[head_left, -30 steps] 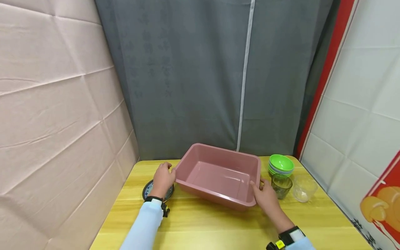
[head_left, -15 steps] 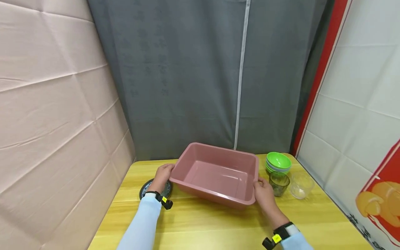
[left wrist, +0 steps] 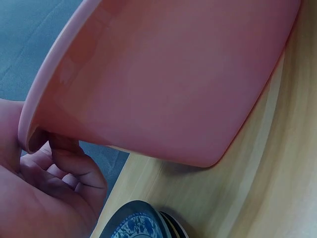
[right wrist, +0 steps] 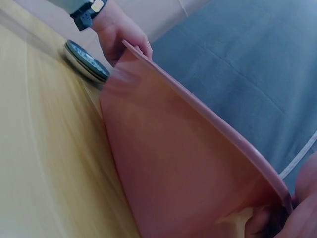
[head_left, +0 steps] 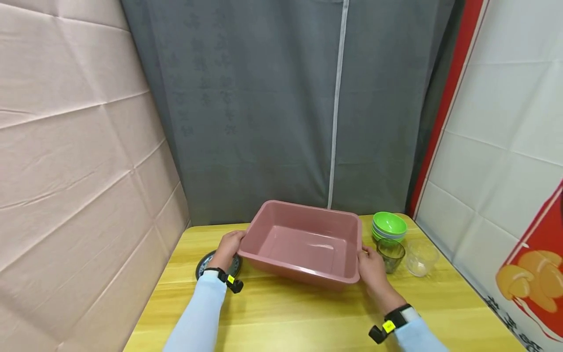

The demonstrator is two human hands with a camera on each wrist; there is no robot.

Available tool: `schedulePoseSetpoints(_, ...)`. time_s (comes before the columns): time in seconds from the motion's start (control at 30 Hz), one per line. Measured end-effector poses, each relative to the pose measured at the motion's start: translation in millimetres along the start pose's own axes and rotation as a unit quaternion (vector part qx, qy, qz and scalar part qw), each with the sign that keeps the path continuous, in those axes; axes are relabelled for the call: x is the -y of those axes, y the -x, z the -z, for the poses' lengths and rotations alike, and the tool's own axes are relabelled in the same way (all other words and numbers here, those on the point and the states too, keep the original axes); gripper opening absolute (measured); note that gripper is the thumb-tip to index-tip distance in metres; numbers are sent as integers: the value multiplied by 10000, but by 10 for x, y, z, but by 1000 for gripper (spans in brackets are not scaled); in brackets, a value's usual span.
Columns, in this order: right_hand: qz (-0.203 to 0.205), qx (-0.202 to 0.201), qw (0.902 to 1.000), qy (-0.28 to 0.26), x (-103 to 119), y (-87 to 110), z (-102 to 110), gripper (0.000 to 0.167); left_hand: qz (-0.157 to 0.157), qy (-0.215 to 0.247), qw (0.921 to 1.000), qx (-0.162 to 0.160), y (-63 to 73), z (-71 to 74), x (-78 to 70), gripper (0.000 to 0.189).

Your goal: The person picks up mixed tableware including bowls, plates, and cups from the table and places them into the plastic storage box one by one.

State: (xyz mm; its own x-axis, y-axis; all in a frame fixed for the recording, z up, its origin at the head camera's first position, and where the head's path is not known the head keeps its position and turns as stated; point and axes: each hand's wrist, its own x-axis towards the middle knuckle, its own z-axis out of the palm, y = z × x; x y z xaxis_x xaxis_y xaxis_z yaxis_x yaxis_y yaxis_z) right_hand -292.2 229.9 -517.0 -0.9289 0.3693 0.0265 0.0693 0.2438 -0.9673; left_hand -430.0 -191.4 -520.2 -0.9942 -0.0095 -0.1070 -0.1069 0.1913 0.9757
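Observation:
A pink rectangular plastic basin [head_left: 308, 244] stands at the middle of the table, turned slightly, its inside bare. My left hand [head_left: 227, 250] grips its left rim; in the left wrist view, curled fingers [left wrist: 79, 168] hook under the lip with the thumb side above. On the opposite side my right hand [head_left: 372, 268] holds the right rim, its fingers partly hidden behind the wall. Under my left wrist lies a stack of dark plates [left wrist: 138, 223] with a blue-and-white pattern, partly covered by the hand in the head view.
Right of the basin, stacked green and grey bowls [head_left: 389, 225] stand near the back corner. A dark tinted glass [head_left: 390, 255] and a clear glass [head_left: 421, 258] sit just in front of them. A grey curtain [head_left: 255, 122] hangs behind the wooden table [head_left: 281, 318].
Both hands have closed more firmly round the basin's rims, the left shifting outward along its side. The whole head view has drifted slightly left; the basin has hardly moved on the table.

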Motion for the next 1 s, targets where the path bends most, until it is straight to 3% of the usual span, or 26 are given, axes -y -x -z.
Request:
schedulePoseSetpoints(0.3, -301, 639, 9975, 0, 121, -152, 63, 57, 23, 270, 9996, 33, 192, 23, -12, 42)
schedulePoseSetpoints(0.57, -667, 957, 9930, 166, 249, -380, 55, 57, 37, 214, 9997, -104, 258, 45, 39, 43)
schedulePoseSetpoints(0.9, -1086, 1253, 9861, 70, 291, -714, 70, 54, -17, 277, 9993, -236, 357, -55, 64, 34)
schedulePoseSetpoints(1.0, -1023, 1337, 9857, 96, 308, -770, 110, 54, 20, 316, 9993, -203, 384, -93, 48, 36)
